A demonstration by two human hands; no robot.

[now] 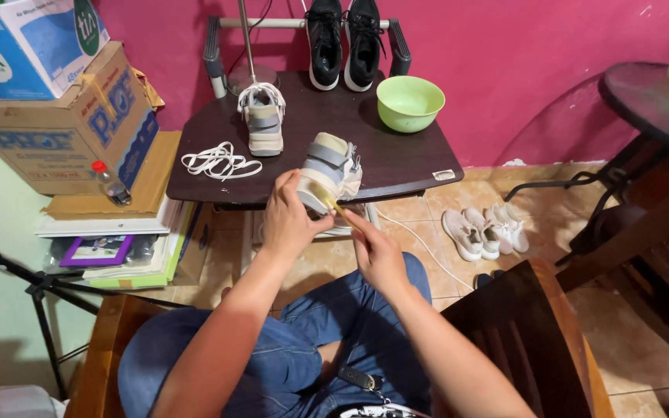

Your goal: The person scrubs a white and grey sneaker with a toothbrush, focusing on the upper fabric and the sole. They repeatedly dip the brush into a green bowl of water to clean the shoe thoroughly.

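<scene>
My left hand [286,219] grips the heel of a grey and white sneaker [328,169], holding it tilted at the near edge of a dark low table [396,159]. My right hand [373,249] holds a thin yellow-handled brush [334,206] with its tip against the sneaker's heel. The matching sneaker [263,120] stands on the table behind, without laces. A bundle of white laces [218,161] lies on the table to the left. A light green bowl [409,102] sits at the table's right back.
A pair of black sneakers [344,40] leans against the pink wall. White sneakers [483,230] lie on the tiled floor. Cardboard boxes [63,116], stacked books and a small bottle [110,183] stand left. A dark wooden chair [528,340] and a round table [652,104] are right.
</scene>
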